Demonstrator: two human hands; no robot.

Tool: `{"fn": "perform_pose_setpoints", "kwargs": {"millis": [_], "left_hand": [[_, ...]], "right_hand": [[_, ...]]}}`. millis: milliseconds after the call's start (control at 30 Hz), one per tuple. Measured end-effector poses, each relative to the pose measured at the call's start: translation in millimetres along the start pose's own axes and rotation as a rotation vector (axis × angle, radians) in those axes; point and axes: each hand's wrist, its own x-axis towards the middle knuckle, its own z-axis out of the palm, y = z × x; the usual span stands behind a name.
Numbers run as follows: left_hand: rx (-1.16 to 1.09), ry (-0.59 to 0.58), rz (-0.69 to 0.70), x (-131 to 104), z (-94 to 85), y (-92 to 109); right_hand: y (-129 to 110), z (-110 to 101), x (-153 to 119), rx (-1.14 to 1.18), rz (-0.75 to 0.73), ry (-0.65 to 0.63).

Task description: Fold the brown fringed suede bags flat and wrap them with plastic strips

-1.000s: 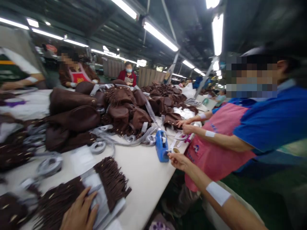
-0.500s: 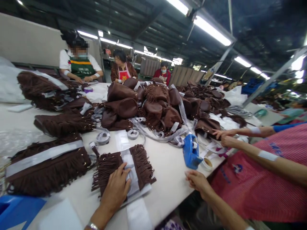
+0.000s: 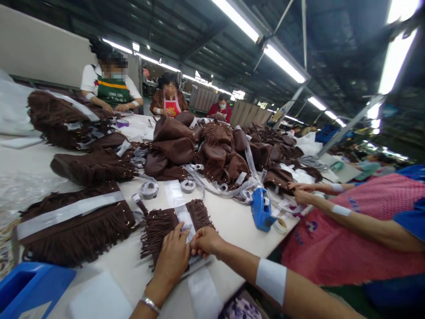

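The left hand [image 3: 172, 252] is lying flat, fingers spread, over the fringed brown piece [image 3: 156, 228] and the pale wrapping strip [image 3: 183, 213] crossing it. Just beside its fingertips, the right hand [image 3: 207, 241] is closing into a narrow pinch; whether it is holding tape, I cannot tell. The fringed piece is resting directly beneath both hands on the white table [image 3: 229, 221]. Beyond the right hand, a blue tape dispenser [image 3: 261, 210] is standing. Pressing evenly with the left palm while smoothing outward from the pinch should be preventing wrinkles and trapped fringe.
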Motion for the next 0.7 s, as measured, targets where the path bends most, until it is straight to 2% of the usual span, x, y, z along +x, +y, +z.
{"fn": "perform_pose_setpoints", "kwargs": {"millis": [433, 633, 700], "left_hand": [[-0.046, -0.002, 0.014, -5, -0.9, -2], [-0.066, -0.016, -0.007, -4, -1.6, -3], [-0.073, -0.021, -0.017, -3, -3.0, -2]], "right_hand": [[-3, 18, 5, -0.335, 0.135, 0.182], [-1, 25, 12, -0.377, 0.137, 0.259], [0, 25, 15, -0.336, 0.076, 0.274]]}}
